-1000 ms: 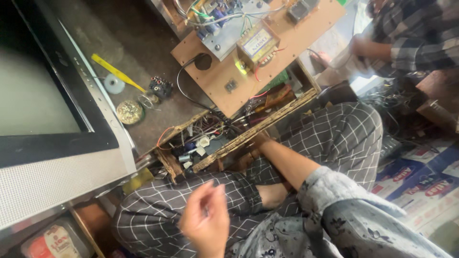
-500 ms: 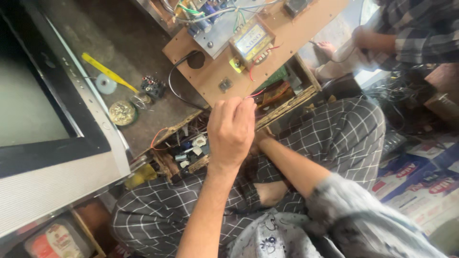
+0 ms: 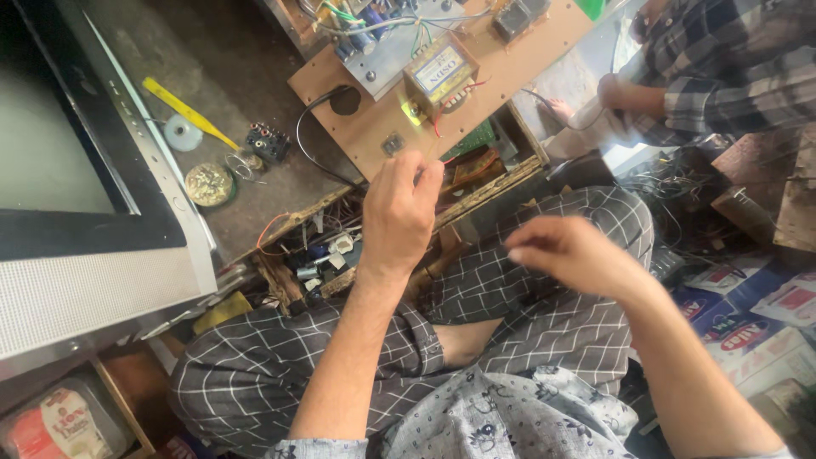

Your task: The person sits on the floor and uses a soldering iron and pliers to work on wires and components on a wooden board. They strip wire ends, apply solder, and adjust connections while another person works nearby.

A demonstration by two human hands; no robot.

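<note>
Pinched fingertips of the left hand (image 3: 398,212) sit at the near edge of the brown wooden board (image 3: 510,64), beside a thin red wire (image 3: 450,127); whether anything is held between them cannot be told, since the back of the hand hides the grip. Over the lap, the right hand (image 3: 571,253) hovers with its fingers drawn together at the tips, seemingly on nothing, well apart from the board and blurred at the fingertips.

On the board, just beyond the left hand, stands a small transformer (image 3: 438,70) with a yellowish top, and a black cable (image 3: 310,140) loops through a round hole near the board's left corner. Much of the board is cut off by the top edge of the view.

Underneath, an open wooden case (image 3: 340,255) shows a jumble of small parts too tangled to name. Left of it on the dusty grey floor (image 3: 221,68) lie a yellow strip (image 3: 189,112), a round tin (image 3: 209,184) and a black connector block (image 3: 267,143). A grey-framed television (image 3: 93,212) fills the left side. At the upper right, another person's plaid sleeve (image 3: 722,76) reaches in.
</note>
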